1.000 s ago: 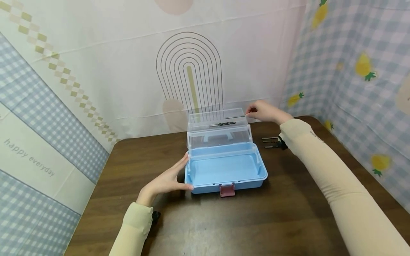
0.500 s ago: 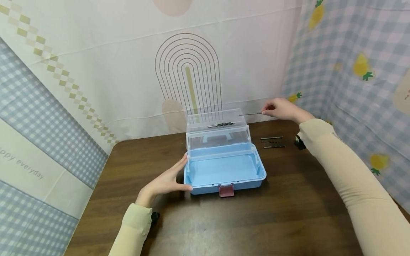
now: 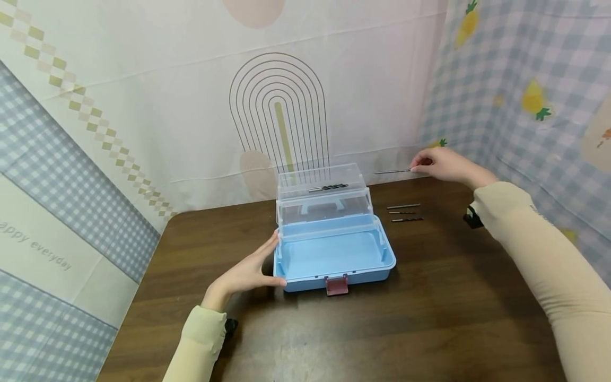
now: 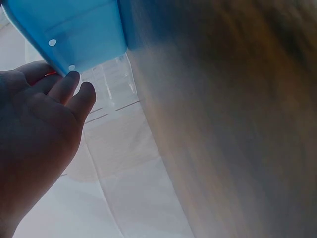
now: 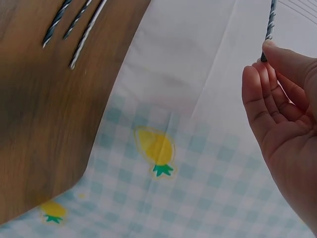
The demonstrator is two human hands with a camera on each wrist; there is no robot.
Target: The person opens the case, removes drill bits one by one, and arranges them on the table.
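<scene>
A drill bit is pinched by its fluted end between the thumb and fingertips of my right hand, raised above the back right of the table. The right wrist view shows its dark spiral at the fingertips. My left hand rests on the left side of a light blue toolbox, its thumb at the front corner and fingers spread back along the side. Clear trays stand raised at the back of the toolbox. A thick drill bit lies in the upper tray.
Right of the toolbox, 3 more drill bits lie side by side on the brown wooden table. A dark red latch hangs at the toolbox front. A patterned cloth hangs behind the table.
My right hand has moved right, away from the upper clear tray, carrying the drill bit with it. My left hand stays on the toolbox.
</scene>
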